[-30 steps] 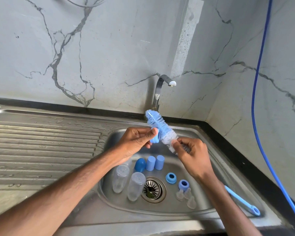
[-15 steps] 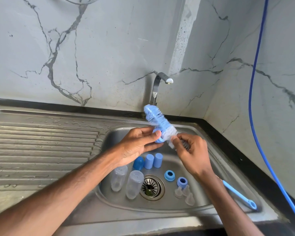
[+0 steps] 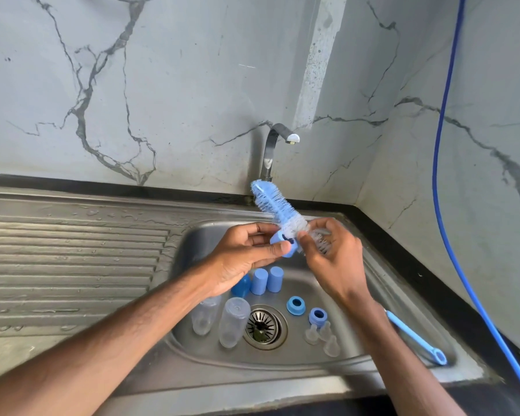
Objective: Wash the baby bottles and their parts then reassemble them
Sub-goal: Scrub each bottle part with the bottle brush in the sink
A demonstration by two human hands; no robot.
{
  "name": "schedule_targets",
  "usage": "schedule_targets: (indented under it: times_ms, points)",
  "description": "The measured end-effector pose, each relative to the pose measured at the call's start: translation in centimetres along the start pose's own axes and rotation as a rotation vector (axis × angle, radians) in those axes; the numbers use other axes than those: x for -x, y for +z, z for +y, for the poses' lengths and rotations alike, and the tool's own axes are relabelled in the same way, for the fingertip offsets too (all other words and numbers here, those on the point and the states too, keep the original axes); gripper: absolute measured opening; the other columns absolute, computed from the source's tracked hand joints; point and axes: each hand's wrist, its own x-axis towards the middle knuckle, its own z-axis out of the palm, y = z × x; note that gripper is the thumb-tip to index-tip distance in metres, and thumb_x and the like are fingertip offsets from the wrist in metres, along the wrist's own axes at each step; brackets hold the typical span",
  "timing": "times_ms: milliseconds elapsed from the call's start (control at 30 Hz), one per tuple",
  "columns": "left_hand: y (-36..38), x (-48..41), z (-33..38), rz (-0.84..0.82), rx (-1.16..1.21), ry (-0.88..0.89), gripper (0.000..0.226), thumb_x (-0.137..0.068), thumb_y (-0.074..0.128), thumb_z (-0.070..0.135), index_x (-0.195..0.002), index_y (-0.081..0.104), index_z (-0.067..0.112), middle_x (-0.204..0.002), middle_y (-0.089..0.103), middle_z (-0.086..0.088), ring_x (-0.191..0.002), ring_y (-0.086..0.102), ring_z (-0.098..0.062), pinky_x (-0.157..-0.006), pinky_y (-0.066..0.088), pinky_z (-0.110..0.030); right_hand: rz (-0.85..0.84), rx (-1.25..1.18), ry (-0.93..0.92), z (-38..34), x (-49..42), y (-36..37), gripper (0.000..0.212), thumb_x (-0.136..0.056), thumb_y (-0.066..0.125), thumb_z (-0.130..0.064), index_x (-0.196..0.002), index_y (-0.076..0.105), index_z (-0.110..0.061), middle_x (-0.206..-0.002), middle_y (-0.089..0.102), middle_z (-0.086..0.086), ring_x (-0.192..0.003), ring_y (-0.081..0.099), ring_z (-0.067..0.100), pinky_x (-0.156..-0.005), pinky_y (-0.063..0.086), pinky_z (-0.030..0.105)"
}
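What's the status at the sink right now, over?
Left hand grips a blue collar ring. Right hand holds the bottle brush, bristles against that ring. Bottles, caps, nipples wait in the sink. Nothing in the way.

No text, label, brand, number or sign can be read on anything in view.

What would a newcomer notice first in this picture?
The blue and white brush, gripped by the right hand above the sink, stands out most, with a blue ring held in the left hand close beside it. Below them, clear bottles and blue caps sit in it near the drain.
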Motion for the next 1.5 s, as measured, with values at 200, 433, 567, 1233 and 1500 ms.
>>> schedule_targets:
  times_ms: [200, 433, 567, 1233, 1500]
  points:
    - [0.1, 0.2, 0.3, 0.007, -0.005, 0.042, 0.051, -0.071, 0.084, 0.01, -0.119, 0.068, 0.004, -0.119, 0.075, -0.016, -0.112, 0.072, -0.028, -0.099, 0.056, -0.037, -0.048, -0.075, -0.062, -0.2, 0.3, 0.0, 0.016, -0.096, 0.073, -0.021, -0.111, 0.072, -0.025, -0.094, 0.075, -0.021, -0.08, 0.073, 0.004, -0.073, 0.059, 0.027]
    - [0.2, 0.4, 0.4, -0.008, -0.029, 0.053, 0.051, -0.073, 0.082, 0.005, -0.122, 0.068, 0.0, -0.116, 0.075, -0.017, -0.109, 0.073, -0.028, -0.095, 0.059, -0.035, -0.096, -0.102, -0.073, -0.5, 0.4, 0.0, 0.02, -0.098, 0.072, -0.021, -0.115, 0.079, -0.026, -0.087, 0.077, -0.019, -0.072, 0.071, 0.005, -0.064, 0.056, 0.028]
    - [0.9, 0.4, 0.2, 0.019, -0.059, 0.035, 0.049, -0.07, 0.084, 0.01, -0.116, 0.07, 0.003, -0.113, 0.076, -0.016, -0.105, 0.073, -0.025, -0.098, 0.058, -0.036, -0.004, -0.092, 0.007, 0.3, -0.4, -0.3, 0.02, -0.097, 0.071, -0.021, -0.114, 0.08, -0.026, -0.082, 0.077, -0.017, -0.062, 0.065, 0.003, -0.059, 0.049, 0.028]
    - [0.0, 0.1, -0.2, 0.129, -0.065, 0.008, 0.039, -0.078, 0.084, 0.012, -0.114, 0.075, 0.0, -0.111, 0.077, -0.016, -0.107, 0.074, -0.031, -0.094, 0.06, -0.036, -0.124, -0.154, -0.008, 0.5, 0.4, 1.1, 0.016, -0.101, 0.066, -0.026, -0.108, 0.079, -0.024, -0.078, 0.076, 0.003, -0.056, 0.056, 0.016, -0.053, 0.053, 0.035]
    - [1.8, 0.4, -0.6, 0.199, -0.034, -0.007, 0.062, -0.059, 0.092, 0.026, -0.114, 0.075, 0.003, -0.106, 0.078, -0.014, -0.104, 0.075, -0.03, -0.097, 0.058, -0.036, -0.035, -0.045, -0.014, 0.5, 0.4, 2.0, 0.019, -0.103, 0.058, -0.026, -0.111, 0.076, -0.027, -0.078, 0.075, -0.008, -0.066, 0.068, 0.016, -0.064, 0.056, 0.043]
